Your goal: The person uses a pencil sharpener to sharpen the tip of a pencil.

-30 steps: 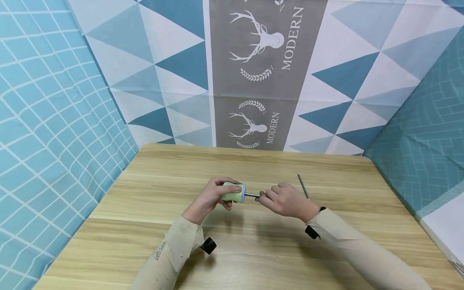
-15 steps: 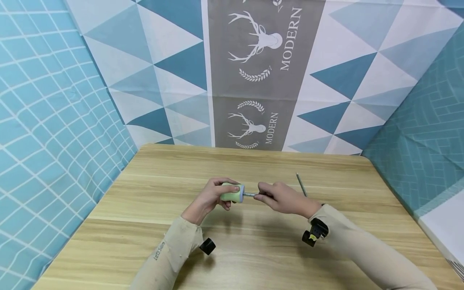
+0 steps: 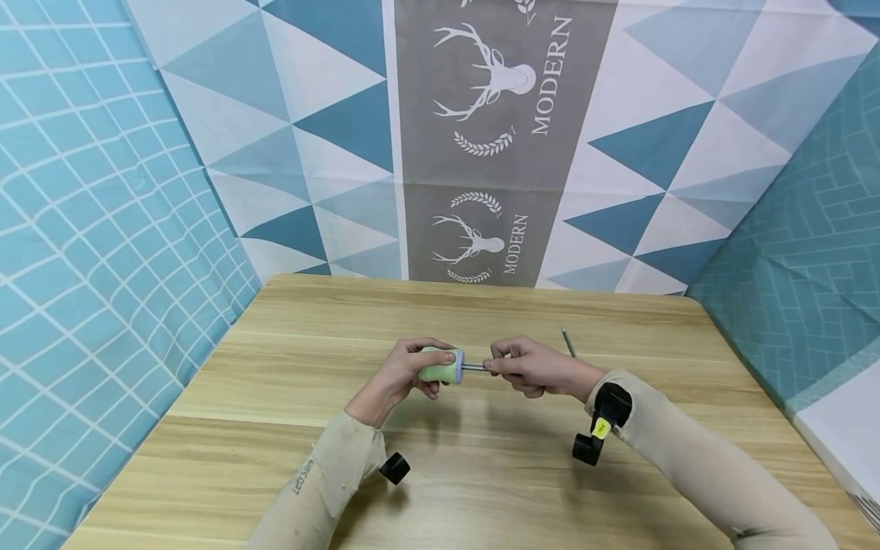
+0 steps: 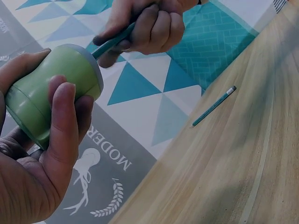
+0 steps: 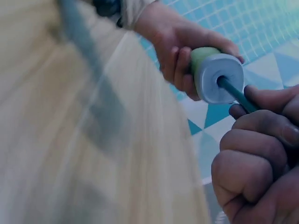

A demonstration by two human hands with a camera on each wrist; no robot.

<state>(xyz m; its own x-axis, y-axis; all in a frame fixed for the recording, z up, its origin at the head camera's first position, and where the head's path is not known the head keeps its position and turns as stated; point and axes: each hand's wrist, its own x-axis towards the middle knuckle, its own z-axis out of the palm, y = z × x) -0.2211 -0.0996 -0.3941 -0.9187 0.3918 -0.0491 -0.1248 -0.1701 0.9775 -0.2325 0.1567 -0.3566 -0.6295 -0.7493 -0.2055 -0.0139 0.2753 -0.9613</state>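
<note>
My left hand [image 3: 397, 374] grips a light green pencil sharpener [image 3: 445, 374] with a pale bluish end face. In the right wrist view that end face [image 5: 212, 88] has a round hole, and a dark green pencil [image 5: 237, 95] goes into it. The pencil's tip is hidden inside. My right hand [image 3: 536, 368] pinches the pencil between thumb and forefinger, its other fingers curled. Both hands are above the table, the sharpener lying sideways in the air.
A second pencil [image 4: 214, 106] lies on the wooden table [image 3: 330, 481], beyond my right wrist. Patterned cloth [image 3: 474, 153] hangs behind the table's far edge. A white object [image 3: 842, 435] stands at the right edge.
My right hand has rolled at the wrist, its fingers changing their hold along the pencil, and the wrist camera has swung into fuller view. The left hand and sharpener stay almost still.
</note>
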